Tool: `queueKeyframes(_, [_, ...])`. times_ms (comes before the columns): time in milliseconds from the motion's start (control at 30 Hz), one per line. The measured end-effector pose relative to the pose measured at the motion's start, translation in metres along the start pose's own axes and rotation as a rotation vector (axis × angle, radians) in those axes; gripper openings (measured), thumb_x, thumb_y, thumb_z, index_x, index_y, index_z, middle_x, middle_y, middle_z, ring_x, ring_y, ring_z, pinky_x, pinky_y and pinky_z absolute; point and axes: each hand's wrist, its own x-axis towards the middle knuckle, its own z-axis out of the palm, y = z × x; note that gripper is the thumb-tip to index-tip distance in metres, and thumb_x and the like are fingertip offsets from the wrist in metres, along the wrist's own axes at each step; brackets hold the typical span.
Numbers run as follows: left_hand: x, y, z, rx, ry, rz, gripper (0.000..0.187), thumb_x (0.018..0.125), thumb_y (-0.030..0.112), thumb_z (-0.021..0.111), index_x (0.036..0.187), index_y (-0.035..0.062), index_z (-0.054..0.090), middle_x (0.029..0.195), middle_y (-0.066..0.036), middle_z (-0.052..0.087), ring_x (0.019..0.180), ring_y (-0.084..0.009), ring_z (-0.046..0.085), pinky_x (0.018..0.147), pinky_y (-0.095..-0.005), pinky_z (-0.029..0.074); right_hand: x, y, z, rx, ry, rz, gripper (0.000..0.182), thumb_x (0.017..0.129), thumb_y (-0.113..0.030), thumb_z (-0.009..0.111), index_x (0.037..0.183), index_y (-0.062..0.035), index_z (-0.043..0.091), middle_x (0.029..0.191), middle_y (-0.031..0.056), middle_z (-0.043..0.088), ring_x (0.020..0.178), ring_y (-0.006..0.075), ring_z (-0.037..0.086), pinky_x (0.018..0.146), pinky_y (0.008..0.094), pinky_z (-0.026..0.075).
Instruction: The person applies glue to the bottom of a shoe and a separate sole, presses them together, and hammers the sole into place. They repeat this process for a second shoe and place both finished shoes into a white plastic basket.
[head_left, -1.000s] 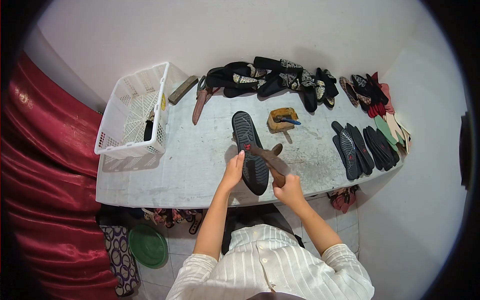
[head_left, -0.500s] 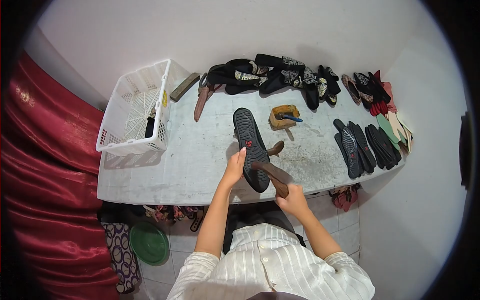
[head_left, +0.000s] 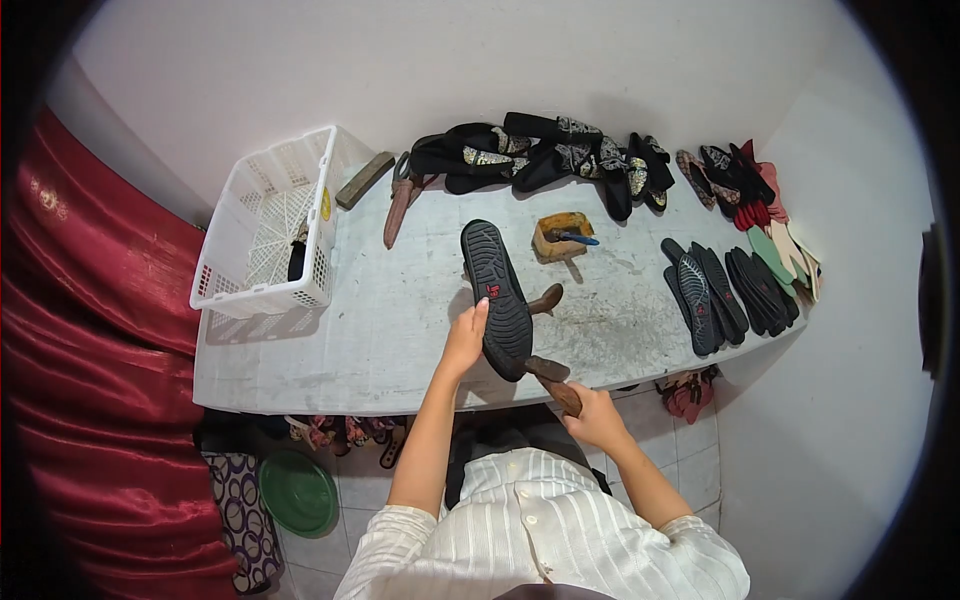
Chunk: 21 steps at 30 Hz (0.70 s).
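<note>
A black shoe (head_left: 494, 300) is turned with its ribbed sole up, a small red mark in the middle of it. My left hand (head_left: 465, 336) is closed around the shoe's left edge, thumb on the sole. In my right hand (head_left: 597, 418) is a wooden-handled hammer (head_left: 550, 376), its head right by the shoe's lower end. From under the shoe a brown metal foot-shaped piece (head_left: 546, 299) sticks out to the right, the rest of it hidden. Beyond that stands a yellowish glue container (head_left: 563, 240) with a blue-handled brush (head_left: 575, 238) in it.
A white plastic basket (head_left: 318, 235) stands on the table (head_left: 370, 340) at left, near a stone block (head_left: 365, 180) and scissors (head_left: 400, 195). Black patterned shoe uppers (head_left: 560, 150) lie along the back. Black soles (head_left: 694, 300) are stacked at right.
The hammer has come off the sole and moved down toward me, to the shoe's lower end. My left hand still holds the shoe in about the same place.
</note>
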Motion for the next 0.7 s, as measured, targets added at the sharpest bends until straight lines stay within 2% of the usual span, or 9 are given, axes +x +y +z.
queueKeyframes(133, [0.003,-0.008,0.000,0.009,0.028,0.066,0.059,0.098,0.049,0.032,0.081,-0.0026,0.057,0.058,-0.007,0.054,0.042,-0.0144,0.049,0.039,-0.0278,0.039,-0.004,-0.008,-0.006,0.127,0.025,-0.049,0.039,0.064,-0.007,0.063,0.103,-0.0038,0.059,0.080,0.0248,0.063,0.079,0.0441,0.060,0.071,0.0422,0.050])
queueKeyframes(200, [0.005,-0.010,0.001,0.007,0.028,0.092,0.059,0.098,0.048,0.032,0.081,-0.0028,0.057,0.058,-0.007,0.054,0.042,-0.0146,0.049,0.039,-0.0279,0.039,0.002,-0.010,0.001,0.177,0.116,-0.090,0.039,0.064,-0.006,0.063,0.104,-0.0033,0.059,0.082,0.0260,0.062,0.080,0.0433,0.061,0.071,0.0425,0.050])
queueKeyframes(333, [0.000,0.000,0.002,-0.003,0.019,0.053,0.059,0.098,0.048,0.032,0.081,-0.0026,0.056,0.057,-0.007,0.053,0.042,-0.0147,0.049,0.039,-0.0287,0.038,0.025,-0.018,0.005,0.130,0.154,-0.008,0.039,0.065,-0.005,0.062,0.105,-0.0034,0.059,0.080,0.0258,0.062,0.079,0.0434,0.061,0.070,0.0428,0.049])
queueKeyframes(433, [0.003,-0.005,0.000,0.017,0.031,0.055,0.059,0.098,0.049,0.032,0.080,-0.0024,0.055,0.056,-0.007,0.052,0.042,-0.0149,0.049,0.039,-0.0293,0.038,0.037,-0.030,-0.004,0.177,0.179,-0.081,0.040,0.066,-0.005,0.061,0.106,-0.0031,0.059,0.077,0.0258,0.062,0.076,0.0443,0.060,0.067,0.0430,0.049])
queueKeyframes(500, [0.004,-0.011,0.000,0.012,0.024,0.065,0.059,0.097,0.049,0.032,0.079,-0.0023,0.055,0.056,-0.007,0.051,0.042,-0.0152,0.049,0.039,-0.0297,0.039,0.046,-0.039,-0.003,0.223,0.282,-0.122,0.041,0.066,-0.004,0.060,0.106,-0.0031,0.058,0.075,0.0260,0.061,0.074,0.0451,0.059,0.065,0.0441,0.049])
queueKeyframes(633, [0.008,-0.020,0.002,0.037,0.056,0.128,0.060,0.097,0.051,0.032,0.078,-0.0017,0.055,0.055,-0.007,0.051,0.043,-0.0165,0.050,0.040,-0.0303,0.040,0.074,-0.036,0.004,0.060,0.234,-0.137,0.037,0.066,-0.003,0.061,0.103,-0.0040,0.056,0.074,0.0270,0.060,0.075,0.0451,0.059,0.064,0.0471,0.048])
queueKeyframes(700, [0.011,-0.018,0.001,0.065,0.084,0.171,0.061,0.097,0.051,0.032,0.078,-0.0017,0.055,0.055,-0.007,0.051,0.043,-0.0169,0.050,0.041,-0.0304,0.040,0.083,-0.042,0.000,0.093,0.279,-0.193,0.037,0.067,-0.003,0.061,0.104,-0.0039,0.056,0.073,0.0273,0.060,0.075,0.0452,0.059,0.064,0.0471,0.048])
